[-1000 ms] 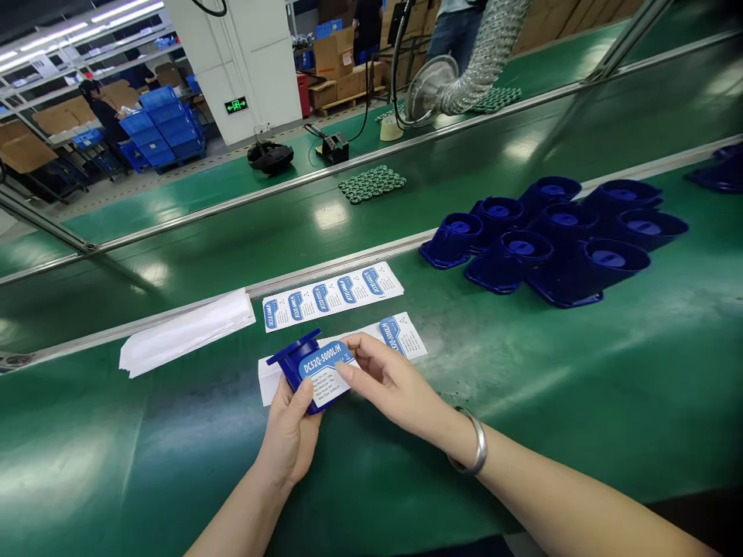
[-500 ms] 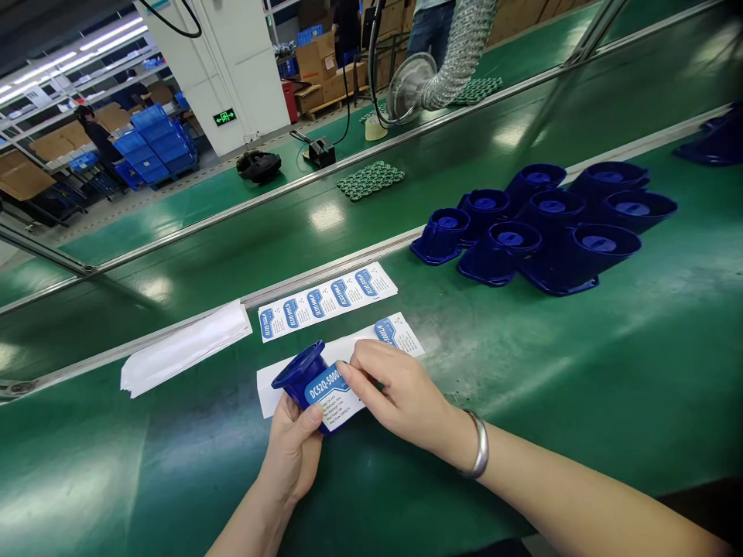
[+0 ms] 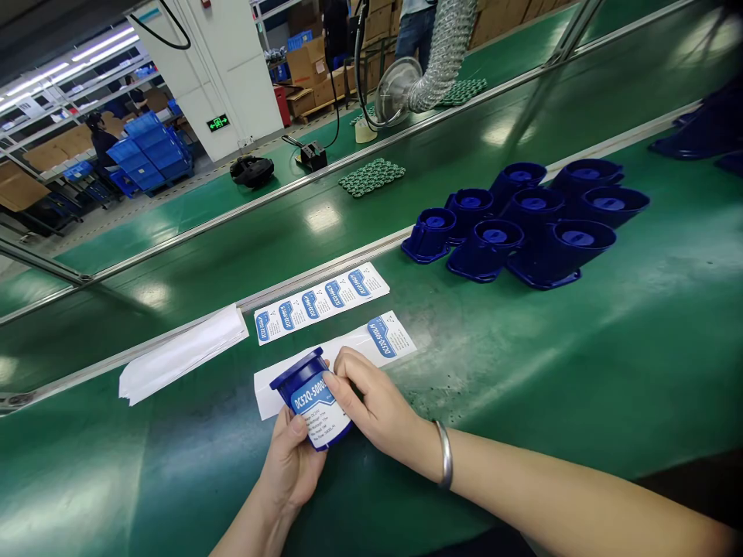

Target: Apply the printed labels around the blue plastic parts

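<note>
My left hand is wrapped round the lower left side of a blue cup-shaped part, which is tilted. A white and blue label lies against its side. The thumb of my right hand presses on the label's upper right, with the fingers behind the part's far side. Under and behind the hands lies a white backing strip with one printed label at its right end. Behind that strip is a stack of label sheets.
Blank white strips lie at the left by the metal rail. Several blue parts stand at the right, more at the far right. Beyond the rail are green round pieces and a flexible duct. A person stands behind.
The label's right portion now lies against the blue part, where it stood off before. My right hand has moved left and slightly down with it. The view has shifted a little.
</note>
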The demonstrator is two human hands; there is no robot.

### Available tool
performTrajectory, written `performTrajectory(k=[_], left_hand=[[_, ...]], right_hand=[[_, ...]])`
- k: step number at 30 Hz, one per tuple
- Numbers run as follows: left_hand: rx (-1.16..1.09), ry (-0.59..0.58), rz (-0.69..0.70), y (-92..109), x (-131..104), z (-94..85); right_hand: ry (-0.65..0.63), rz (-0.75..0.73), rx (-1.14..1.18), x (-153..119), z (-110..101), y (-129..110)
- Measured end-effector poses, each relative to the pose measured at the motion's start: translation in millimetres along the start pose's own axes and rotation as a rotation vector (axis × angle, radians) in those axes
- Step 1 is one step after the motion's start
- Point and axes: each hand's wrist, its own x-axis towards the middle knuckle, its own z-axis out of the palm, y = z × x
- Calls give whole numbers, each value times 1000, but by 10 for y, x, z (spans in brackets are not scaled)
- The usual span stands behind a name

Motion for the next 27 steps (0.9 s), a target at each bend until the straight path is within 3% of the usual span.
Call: performTrajectory(k=[3,6,12,21,24,27], left_hand=[[14,-11,-5,-1,48,-51],[26,-46,-21,29,78,-53],[-40,-219,-171,129,51,125],[-137,-350,-370,93,33,192],[-115,-323,-385,81,59,208],[-25,-212,-355,87,91,232]], right_hand=[[28,172,168,-53,90,74],[72,244,258,-51,124,144],[247,168,185,93,-77,143],[-150,223,404,117,-156,110],[-160,268,418,90,-125,146],[-74,354,344,71,-94,196]])
